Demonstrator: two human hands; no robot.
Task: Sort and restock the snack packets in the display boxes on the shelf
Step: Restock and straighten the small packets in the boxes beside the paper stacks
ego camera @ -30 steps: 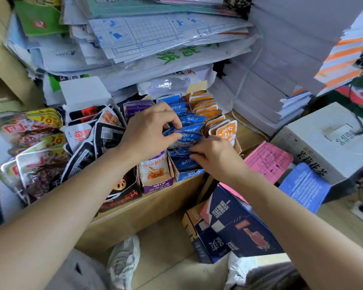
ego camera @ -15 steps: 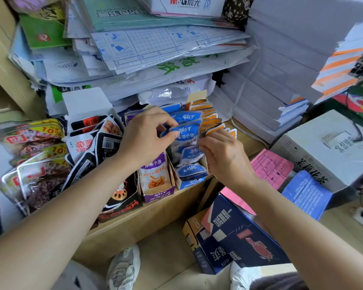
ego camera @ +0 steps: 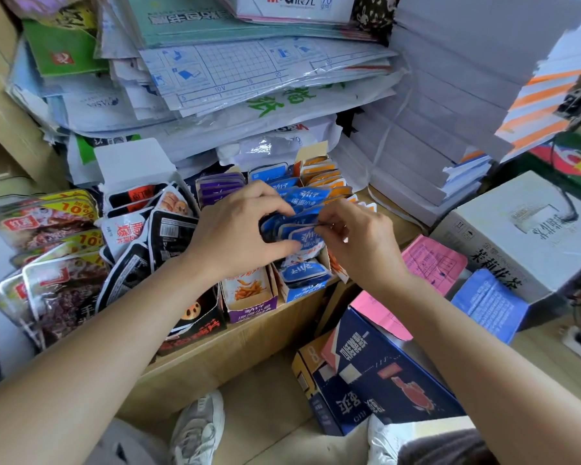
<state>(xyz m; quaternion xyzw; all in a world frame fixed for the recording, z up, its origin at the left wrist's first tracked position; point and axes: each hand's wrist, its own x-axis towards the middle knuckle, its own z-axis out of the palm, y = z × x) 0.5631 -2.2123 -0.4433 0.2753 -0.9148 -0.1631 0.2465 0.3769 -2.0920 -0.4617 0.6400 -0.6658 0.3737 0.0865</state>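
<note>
Blue packets (ego camera: 302, 234) sit lower now than half a second ago, when one stood lifted and facing the camera; the bunch has sunk back toward the blue box (ego camera: 304, 290), and both hands have closed in over it; the left hand (ego camera: 239, 229) curls round the bunch from the left, thumb under the front packet; the right hand (ego camera: 356, 236) pinches that packet's top edge between thumb and fingertips, so both hands grasp blue packets (how many each holds cannot be told). The blue box stands at the front edge of the wooden shelf (ego camera: 222, 350), with more blue packets filed upright behind the hands; just left, the purple box (ego camera: 252, 298) holds purple packets (ego camera: 220, 187) at its back and one pale packet with an orange snack picture at its front; just right, orange packets (ego camera: 326, 177) stand in a row in their own box, half hidden by the right hand. Further left, a white box (ego camera: 131, 169) with its flap up holds black packets (ego camera: 168, 236), tilted and spilling; red-and-yellow packets (ego camera: 47, 223) lie heaped at the far left; paper stacks (ego camera: 249, 78) rise behind all the boxes.
</note>
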